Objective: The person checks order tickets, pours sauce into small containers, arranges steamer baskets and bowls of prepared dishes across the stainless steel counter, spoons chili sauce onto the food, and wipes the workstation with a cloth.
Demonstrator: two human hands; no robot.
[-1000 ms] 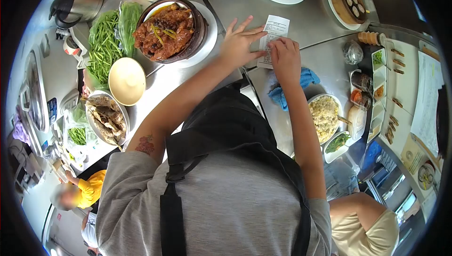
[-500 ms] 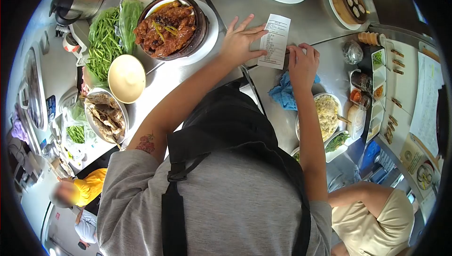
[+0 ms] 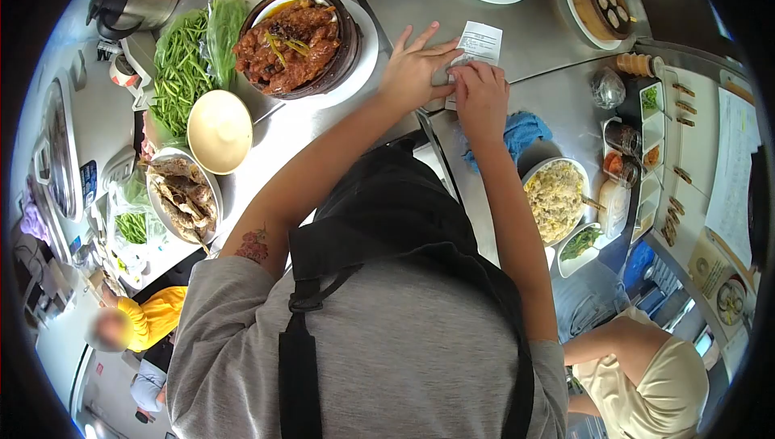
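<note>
A white printed receipt [image 3: 481, 39] lies on the steel counter [image 3: 404, 3]. My left hand [image 3: 416, 72] rests at its left edge with the fingers spread, fingertips on the paper. Over the lower half of the receipt is my right hand [image 3: 480, 92], fingers bent and close together, covering much of the print; whether they pinch anything is hidden. To the left of my hands a dark pot of red-brown braised meat [image 3: 291, 43] stands on a white plate [image 3: 363, 60]. Just below my right hand lies a crumpled blue cloth [image 3: 525, 134].
Green beans [image 3: 182, 76] in plastic, a cream bowl [image 3: 219, 132] and a dish of fish [image 3: 184, 197] stand left. On the right are a fried rice bowl [image 3: 557, 197], greens [image 3: 580, 244] and a steamer [image 3: 601, 7]. People stand at lower left and lower right.
My right hand has moved from the receipt's right side back onto its lower half. My left hand has stayed at the left edge. The person at lower right has shifted.
</note>
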